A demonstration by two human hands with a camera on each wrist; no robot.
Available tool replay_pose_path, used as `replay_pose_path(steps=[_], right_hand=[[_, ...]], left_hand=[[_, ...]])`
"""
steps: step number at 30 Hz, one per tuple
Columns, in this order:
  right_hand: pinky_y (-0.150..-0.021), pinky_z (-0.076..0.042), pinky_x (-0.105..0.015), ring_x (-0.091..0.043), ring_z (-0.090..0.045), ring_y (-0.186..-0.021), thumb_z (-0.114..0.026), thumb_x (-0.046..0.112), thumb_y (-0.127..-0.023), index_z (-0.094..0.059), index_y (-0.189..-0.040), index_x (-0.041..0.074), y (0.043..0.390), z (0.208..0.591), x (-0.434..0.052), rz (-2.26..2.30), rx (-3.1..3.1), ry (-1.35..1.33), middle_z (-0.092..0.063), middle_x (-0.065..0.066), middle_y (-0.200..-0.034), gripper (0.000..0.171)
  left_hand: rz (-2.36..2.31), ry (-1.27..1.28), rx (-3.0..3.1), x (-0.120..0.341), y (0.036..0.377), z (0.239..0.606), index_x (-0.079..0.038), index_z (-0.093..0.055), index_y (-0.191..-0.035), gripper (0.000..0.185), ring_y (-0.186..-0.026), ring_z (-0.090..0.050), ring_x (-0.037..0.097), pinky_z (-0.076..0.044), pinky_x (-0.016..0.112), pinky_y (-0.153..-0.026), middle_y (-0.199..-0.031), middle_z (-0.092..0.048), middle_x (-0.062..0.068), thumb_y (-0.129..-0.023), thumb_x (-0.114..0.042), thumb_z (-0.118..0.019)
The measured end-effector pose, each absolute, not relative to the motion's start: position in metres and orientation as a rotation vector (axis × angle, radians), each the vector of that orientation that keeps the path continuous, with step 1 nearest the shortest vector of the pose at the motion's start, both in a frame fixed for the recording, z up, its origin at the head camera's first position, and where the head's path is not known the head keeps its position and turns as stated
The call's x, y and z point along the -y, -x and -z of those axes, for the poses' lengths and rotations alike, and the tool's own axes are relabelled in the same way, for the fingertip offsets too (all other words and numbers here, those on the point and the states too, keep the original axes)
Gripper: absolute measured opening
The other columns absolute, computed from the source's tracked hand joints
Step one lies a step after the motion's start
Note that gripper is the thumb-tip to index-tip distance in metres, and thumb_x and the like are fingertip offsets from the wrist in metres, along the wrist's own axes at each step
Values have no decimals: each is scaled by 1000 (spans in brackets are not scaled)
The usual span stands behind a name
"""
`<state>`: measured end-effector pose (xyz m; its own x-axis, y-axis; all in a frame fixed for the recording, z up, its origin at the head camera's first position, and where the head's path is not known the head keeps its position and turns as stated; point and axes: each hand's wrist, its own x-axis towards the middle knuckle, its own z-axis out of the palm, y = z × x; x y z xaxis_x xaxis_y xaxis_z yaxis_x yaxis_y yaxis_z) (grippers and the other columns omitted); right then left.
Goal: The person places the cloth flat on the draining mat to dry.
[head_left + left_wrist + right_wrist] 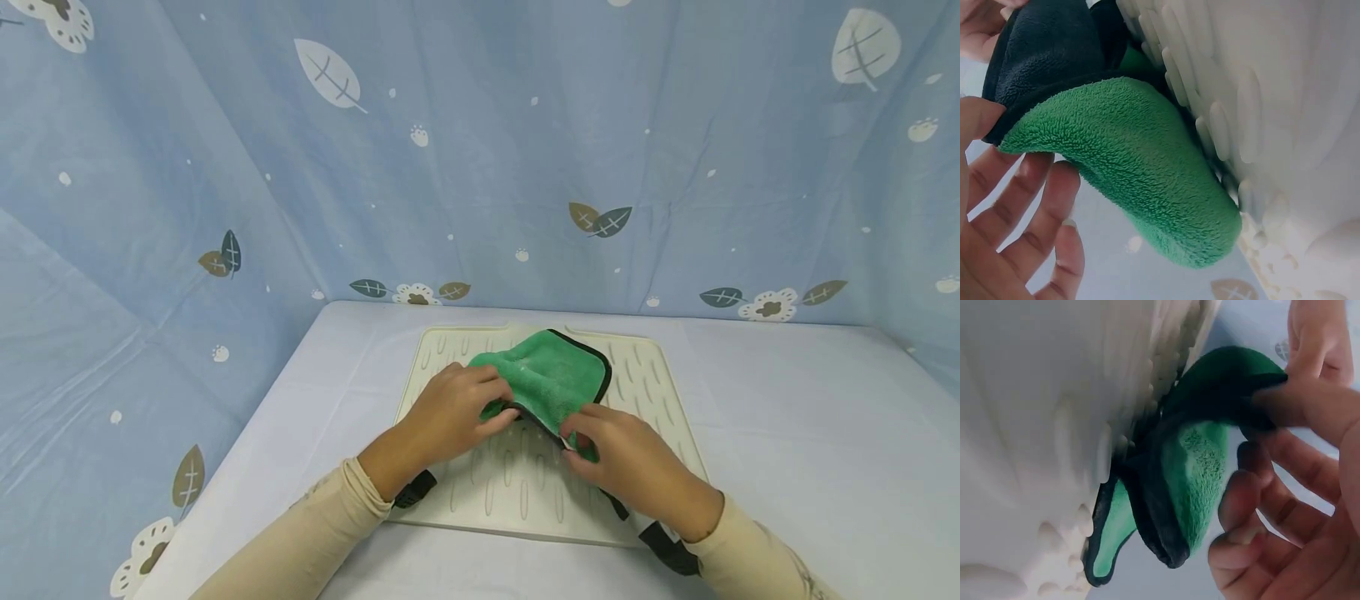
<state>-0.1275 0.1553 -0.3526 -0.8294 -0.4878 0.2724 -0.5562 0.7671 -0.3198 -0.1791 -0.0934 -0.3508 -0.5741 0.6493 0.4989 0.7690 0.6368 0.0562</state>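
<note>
Green cloth (pixel 551 377) w/ black trim lay at centre of the frame, partly folded on the cream ribbed mat (pixel 660 392); its near edge was lifted off the mat; left hand (pixel 448 414) pinched the cloth's left edge, thumb on top, fingers under, approx. centre-left; right hand (pixel 626 454) pinched the near corner, lower centre-right, fingers curled round the trim; in left wrist view the cloth (pixel 1141 181) touched the mat's ribs (pixel 1235 125); mat sat on white table (pixel 810 433); blue leaf-print curtain (pixel 480 150) filled upper frame.
</note>
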Motion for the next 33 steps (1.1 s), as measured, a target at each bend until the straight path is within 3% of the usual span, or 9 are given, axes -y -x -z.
replay_pose_path(steps=[9,20,33], right_hand=[[-55,-35,-19,-2,-39,-64,-77,4,-77,-61,-82,18,129,348,-160,-549,2712,-719,-49,9,-74,22],[-54,-33,-19,-3,-38,-63,-76,0,-75,-56,-77,18,131,347,-162,-567,2680,-717,-47,7,-72,27],[-54,-34,-19,-4,-39,-63,-76,-1,-75,-57,-77,17,132,344,-165,-558,2680,-698,-47,7,-72,26]], left_hand=[[326,1092,2407,94,180,353,-22,-71,-86,3,-64,-54,4,-45,31,-70,-84,-65,-10,-84,-23,-74],[289,1025,2429,94,180,355,-22,-67,-86,14,-72,-58,7,-46,36,-75,-83,-63,-11,-75,-14,-70],[274,951,2495,95,180,352,-23,-67,-89,22,-75,-54,10,-43,34,-76,-87,-63,-11,-73,-9,-65]])
